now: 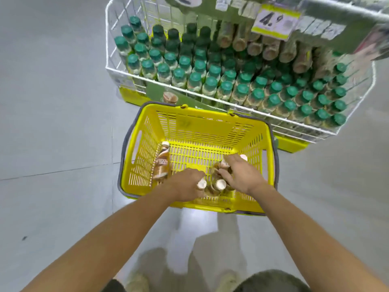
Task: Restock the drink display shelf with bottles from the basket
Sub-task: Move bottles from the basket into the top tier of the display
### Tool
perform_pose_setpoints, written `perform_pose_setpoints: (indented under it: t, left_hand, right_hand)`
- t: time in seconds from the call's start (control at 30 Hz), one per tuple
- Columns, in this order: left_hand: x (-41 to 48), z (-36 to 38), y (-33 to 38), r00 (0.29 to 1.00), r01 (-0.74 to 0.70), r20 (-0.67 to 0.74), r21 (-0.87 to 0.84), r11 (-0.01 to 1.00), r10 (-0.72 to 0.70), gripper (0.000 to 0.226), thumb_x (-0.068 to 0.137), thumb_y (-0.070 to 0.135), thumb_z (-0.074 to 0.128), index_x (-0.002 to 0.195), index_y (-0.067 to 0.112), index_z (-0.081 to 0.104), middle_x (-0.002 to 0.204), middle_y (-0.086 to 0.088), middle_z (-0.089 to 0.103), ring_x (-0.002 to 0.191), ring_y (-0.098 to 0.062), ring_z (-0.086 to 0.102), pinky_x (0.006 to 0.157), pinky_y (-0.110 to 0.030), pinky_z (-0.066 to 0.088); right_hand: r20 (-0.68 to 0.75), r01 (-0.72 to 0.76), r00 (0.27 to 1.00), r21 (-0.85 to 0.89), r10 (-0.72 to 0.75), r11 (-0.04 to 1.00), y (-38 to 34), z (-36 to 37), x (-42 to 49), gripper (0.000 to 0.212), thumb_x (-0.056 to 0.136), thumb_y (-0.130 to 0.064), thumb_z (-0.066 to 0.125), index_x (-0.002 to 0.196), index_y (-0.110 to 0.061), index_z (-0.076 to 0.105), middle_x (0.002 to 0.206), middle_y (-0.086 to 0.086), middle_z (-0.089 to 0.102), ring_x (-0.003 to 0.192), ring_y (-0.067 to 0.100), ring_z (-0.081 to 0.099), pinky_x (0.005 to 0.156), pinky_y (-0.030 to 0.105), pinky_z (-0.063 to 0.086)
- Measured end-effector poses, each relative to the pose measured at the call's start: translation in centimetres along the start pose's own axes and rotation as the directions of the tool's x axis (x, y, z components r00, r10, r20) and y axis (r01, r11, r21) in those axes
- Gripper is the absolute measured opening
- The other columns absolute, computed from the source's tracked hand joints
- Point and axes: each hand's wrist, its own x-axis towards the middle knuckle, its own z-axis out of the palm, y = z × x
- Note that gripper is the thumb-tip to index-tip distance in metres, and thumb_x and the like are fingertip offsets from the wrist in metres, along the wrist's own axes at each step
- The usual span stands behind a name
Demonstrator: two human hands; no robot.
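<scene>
**Two hands down in the basket, gathering bottles**

Both hands reach into the yellow basket [195, 127]. The left hand [185, 185] is closed around a white-capped bottle [201, 183]; the right hand [242, 174] curls over the clustered brown bottles [219, 182], though what it grasps is hidden. Another bottle [162, 163] lies against the left wall. The basket sits just before the wire display shelf [210, 98], probably to keep the carry short.

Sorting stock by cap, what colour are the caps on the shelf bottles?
Green caps, seen in the head view.
</scene>
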Motion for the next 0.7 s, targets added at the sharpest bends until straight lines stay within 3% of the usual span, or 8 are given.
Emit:
perform_pose_setpoints:
  t: [0.17, 0.37, 0.5, 0.6, 0.7]
  left_hand:
    - [2.6, 2.2, -2.2, 0.985, -0.073, -0.168, -0.167, 0.983, 0.045, 0.018, 0.091, 0.019, 0.072, 0.104, 0.006, 0.070, 0.105, -0.013, 0.074, 0.104, -0.034, 0.068, 0.089, -0.045, 0.050]
    - [0.9, -2.1, -2.2, 0.937, -0.038, -0.340, -0.331, 0.943, -0.081, 0.014, 0.088, 0.021, 0.077, 0.095, 0.011, 0.071, 0.089, -0.006, 0.072, 0.086, -0.027, 0.065, 0.074, -0.038, 0.047]
    - [-5.9, -14.6, 3.0, 0.924, -0.076, -0.380, -0.313, 0.947, -0.052, 0.014, 0.086, 0.023, 0.077, 0.083, 0.016, 0.066, 0.079, -0.001, 0.067, 0.078, -0.025, 0.063, 0.068, -0.044, 0.048]
    - [-13.1, -27.3, 9.7, 0.906, -0.123, -0.423, -0.249, 0.961, 0.006, 0.022, 0.087, 0.022, 0.078, 0.077, 0.025, 0.058, 0.072, 0.007, 0.058, 0.068, -0.014, 0.054, 0.064, -0.034, 0.039]
    - [-21.3, -41.3, 17.1, 0.879, -0.151, -0.474, -0.196, 0.969, 0.041, 0.014, 0.085, 0.024, 0.079, 0.085, 0.016, 0.068, 0.078, -0.003, 0.069, 0.074, -0.024, 0.063, 0.067, -0.041, 0.049]
  right_hand:
    - [-0.152, 0.041, 0.988, 0.078, -0.029, 0.996, 2.3, 2.3, 3.1, 0.019, 0.096, -0.024, 0.070, 0.110, -0.010, 0.069, 0.111, 0.014, 0.073, 0.107, 0.040, 0.066, 0.083, 0.042, 0.048]
    - [-0.197, 0.051, 0.980, 0.114, -0.028, 0.992, 0.3, -1.9, 1.0, 0.021, 0.096, -0.029, 0.075, 0.107, -0.011, 0.072, 0.100, 0.014, 0.075, 0.097, 0.037, 0.066, 0.077, 0.045, 0.048]
    - [-0.285, 0.179, 0.951, 0.198, -0.119, 0.964, -5.1, -14.8, -5.8, 0.018, 0.095, -0.026, 0.077, 0.095, -0.010, 0.071, 0.080, 0.006, 0.066, 0.076, 0.027, 0.058, 0.071, 0.048, 0.047]
    - [-0.332, 0.234, 0.930, 0.198, -0.159, 0.952, -11.0, -28.3, -11.9, 0.018, 0.094, -0.025, 0.077, 0.090, -0.010, 0.067, 0.076, 0.004, 0.063, 0.073, 0.026, 0.057, 0.073, 0.051, 0.049]
    - [-0.379, 0.259, 0.910, 0.207, -0.167, 0.944, -17.1, -43.9, -18.7, 0.022, 0.094, -0.026, 0.077, 0.106, -0.009, 0.073, 0.084, 0.007, 0.071, 0.079, 0.029, 0.064, 0.076, 0.050, 0.052]
